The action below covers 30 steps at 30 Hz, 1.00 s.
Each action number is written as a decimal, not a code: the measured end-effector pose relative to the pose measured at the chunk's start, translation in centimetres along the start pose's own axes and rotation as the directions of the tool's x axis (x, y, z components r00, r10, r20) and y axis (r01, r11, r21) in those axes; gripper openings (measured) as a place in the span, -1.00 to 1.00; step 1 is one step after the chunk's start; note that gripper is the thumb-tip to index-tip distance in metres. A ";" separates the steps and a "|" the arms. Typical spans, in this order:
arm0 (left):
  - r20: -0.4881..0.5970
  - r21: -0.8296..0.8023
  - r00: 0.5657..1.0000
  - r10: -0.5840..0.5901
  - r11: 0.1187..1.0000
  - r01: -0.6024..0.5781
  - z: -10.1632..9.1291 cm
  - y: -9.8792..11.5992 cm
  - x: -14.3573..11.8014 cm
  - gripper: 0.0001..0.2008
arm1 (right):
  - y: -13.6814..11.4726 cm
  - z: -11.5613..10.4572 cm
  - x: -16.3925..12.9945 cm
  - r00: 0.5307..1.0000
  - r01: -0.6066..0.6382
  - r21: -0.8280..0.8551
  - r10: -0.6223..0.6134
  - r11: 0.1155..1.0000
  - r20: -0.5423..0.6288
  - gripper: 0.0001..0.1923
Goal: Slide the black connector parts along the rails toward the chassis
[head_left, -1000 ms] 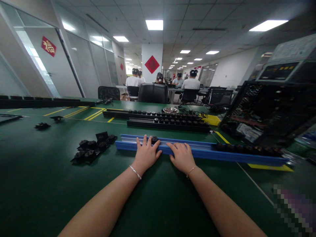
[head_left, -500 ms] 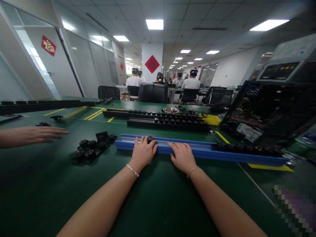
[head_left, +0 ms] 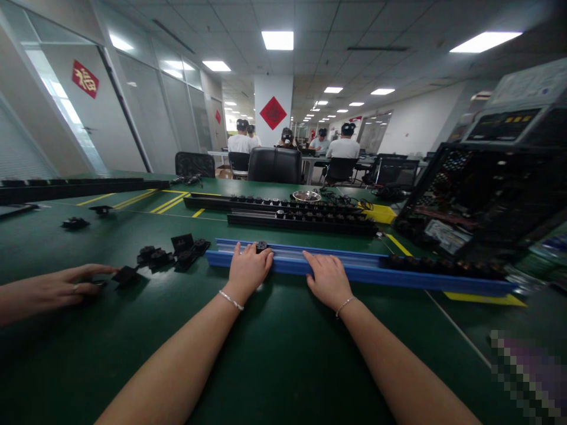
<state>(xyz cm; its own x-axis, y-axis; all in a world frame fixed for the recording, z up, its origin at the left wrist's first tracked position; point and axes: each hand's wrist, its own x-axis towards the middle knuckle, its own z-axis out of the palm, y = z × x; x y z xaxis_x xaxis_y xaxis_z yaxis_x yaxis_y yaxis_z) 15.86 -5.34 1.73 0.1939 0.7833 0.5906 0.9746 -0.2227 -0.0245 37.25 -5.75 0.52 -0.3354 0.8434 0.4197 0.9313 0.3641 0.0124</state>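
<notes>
1. Left hand lay on the blue rail, fingers curled against a black socket module just past the fingertips.
2. Right hand pressed flat, fingers together, holding nothing.
3. Rail's right stretch held seated modules; the middle stayed bare, so filling looked partway.
4. Loose modules lay leftward, near a co-worker's hand.
</notes>
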 end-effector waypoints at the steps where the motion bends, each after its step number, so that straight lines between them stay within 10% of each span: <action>1: -0.001 0.007 1.000 -0.002 1.000 0.002 0.0 -0.1 0.0 -0.60 | 0.0 0.0 0.0 1.000 -0.001 0.001 0.001 1.000 -0.001 -0.46; 30: 0.021 0.018 0.990 -0.143 0.990 0.142 -0.5 -2.5 0.0 -0.62 | 0.6 0.0 -0.2 1.000 0.012 0.029 -0.011 1.000 -0.021 -0.50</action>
<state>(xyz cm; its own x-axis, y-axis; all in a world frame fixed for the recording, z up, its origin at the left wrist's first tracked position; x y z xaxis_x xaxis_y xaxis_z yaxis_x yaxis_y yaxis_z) 13.34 -5.10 2.23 0.0550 0.8191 0.5711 0.9941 -0.0984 0.0454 37.91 -5.66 0.45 -0.3427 0.8309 0.4383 0.9227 0.3854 -0.0091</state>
